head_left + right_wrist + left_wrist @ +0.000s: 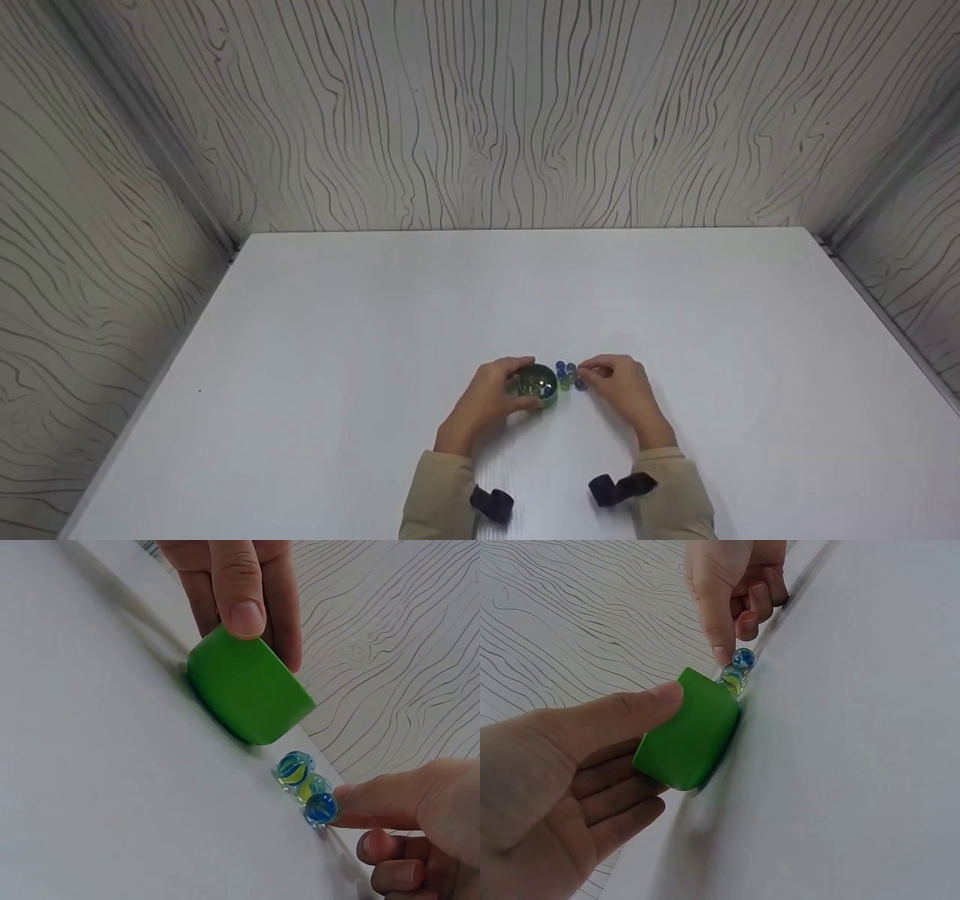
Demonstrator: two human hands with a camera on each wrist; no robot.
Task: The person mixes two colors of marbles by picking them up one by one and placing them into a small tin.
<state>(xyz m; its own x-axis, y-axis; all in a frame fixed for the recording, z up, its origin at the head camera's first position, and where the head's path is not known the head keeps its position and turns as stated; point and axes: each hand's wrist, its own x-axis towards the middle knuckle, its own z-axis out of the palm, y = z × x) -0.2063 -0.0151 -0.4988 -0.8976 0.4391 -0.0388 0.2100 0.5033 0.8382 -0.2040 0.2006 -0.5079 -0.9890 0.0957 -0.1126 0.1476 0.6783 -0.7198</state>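
My left hand (491,394) holds a small green bowl (247,690) from its left side, thumb on the near wall and fingers round the far wall. Glass marbles (541,388) lie inside the bowl, seen from above in the head view. Just right of the bowl, several loose marbles (562,373) with blue and yellow-green swirls sit clustered on the white surface. At the right side of this cluster, my right hand (622,386) pinches a blue marble (322,808) with thumb and index fingertip. Its other fingers (397,876) are curled in toward the palm.
The white table (360,315) extends around both hands. Wood-grain patterned panels (480,112) rise behind the table and at its sides. Dark bands with small black pieces (495,506) sit at both sleeved forearms.
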